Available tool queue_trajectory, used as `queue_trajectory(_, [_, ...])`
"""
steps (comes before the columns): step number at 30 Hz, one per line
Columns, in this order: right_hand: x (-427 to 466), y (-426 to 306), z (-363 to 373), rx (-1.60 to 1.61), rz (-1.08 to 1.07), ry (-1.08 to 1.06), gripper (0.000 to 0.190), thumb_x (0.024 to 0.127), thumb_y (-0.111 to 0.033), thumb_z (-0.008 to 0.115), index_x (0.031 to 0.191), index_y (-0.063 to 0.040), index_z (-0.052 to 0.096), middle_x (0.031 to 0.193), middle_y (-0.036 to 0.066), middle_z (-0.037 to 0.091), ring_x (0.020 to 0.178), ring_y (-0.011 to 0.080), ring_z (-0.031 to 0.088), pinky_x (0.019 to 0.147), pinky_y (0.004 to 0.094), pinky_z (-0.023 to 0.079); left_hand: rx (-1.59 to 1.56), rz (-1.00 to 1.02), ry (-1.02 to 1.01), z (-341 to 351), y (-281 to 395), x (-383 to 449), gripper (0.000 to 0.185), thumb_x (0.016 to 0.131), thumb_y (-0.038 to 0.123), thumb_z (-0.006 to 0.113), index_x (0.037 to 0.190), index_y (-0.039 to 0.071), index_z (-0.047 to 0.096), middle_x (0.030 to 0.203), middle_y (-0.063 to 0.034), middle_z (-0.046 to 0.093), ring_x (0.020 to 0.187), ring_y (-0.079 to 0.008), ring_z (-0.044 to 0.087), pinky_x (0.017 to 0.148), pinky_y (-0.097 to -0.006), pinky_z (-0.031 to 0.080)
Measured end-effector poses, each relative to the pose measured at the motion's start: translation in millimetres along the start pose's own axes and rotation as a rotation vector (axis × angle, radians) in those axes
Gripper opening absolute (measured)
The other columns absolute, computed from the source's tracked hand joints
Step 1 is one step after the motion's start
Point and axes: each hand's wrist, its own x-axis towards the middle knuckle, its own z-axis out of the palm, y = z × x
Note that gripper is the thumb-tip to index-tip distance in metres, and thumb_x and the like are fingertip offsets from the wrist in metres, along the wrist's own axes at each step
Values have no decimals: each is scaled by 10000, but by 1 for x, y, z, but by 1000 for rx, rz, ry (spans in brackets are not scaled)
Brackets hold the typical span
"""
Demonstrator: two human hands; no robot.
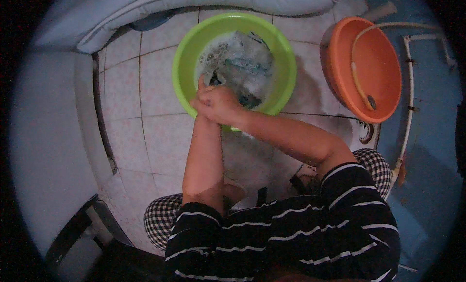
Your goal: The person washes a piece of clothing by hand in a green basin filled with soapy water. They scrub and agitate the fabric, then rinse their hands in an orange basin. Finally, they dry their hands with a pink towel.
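A lime-green plastic basin (pixel 178 70) stands on the floor before me, holding sudsy water and wet cloth (pixel 251 63). My right hand (pixel 222 101) is at the basin's near left rim, its fingers curled. A bunched grey and dark fold of the cloth rises against its far side. Tight beside and partly under it is my left hand (pixel 200 88), with one finger extended along the fold. Most of the left hand's grip is hidden behind the right. White foam (pixel 209 56) floats at the left of the water.
An orange basin (pixel 378 63) leans against the blue wall (pixel 433 136) at the right, with a hose (pixel 355 49) hanging into it. A white pipe (pixel 410 89) runs along that wall. Near it lies a round floor drain (pixel 365 132). A pale padded object (pixel 225 3) spans the far side.
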Motion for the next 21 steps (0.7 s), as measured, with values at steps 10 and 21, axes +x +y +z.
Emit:
queue_trajectory(10, [41,130,-64,88,606,-253,328,781,-379,641,784,-53,673,779,33,621,712,146,562,672,295,448,-99,39,-118,0,41,-3,443,922,396,468,1245,93,479,1236,-96,535,1112,-279,522,949,-451,420])
queue_trajectory(21, [67,79,-72,720,324,134,228,871,-225,536,903,-8,599,846,71,623,785,152,554,754,328,453,-214,-113,249,39,18,-15,565,817,440,630,1286,208,418,1260,-38,340,1160,-262,350,880,-526,409])
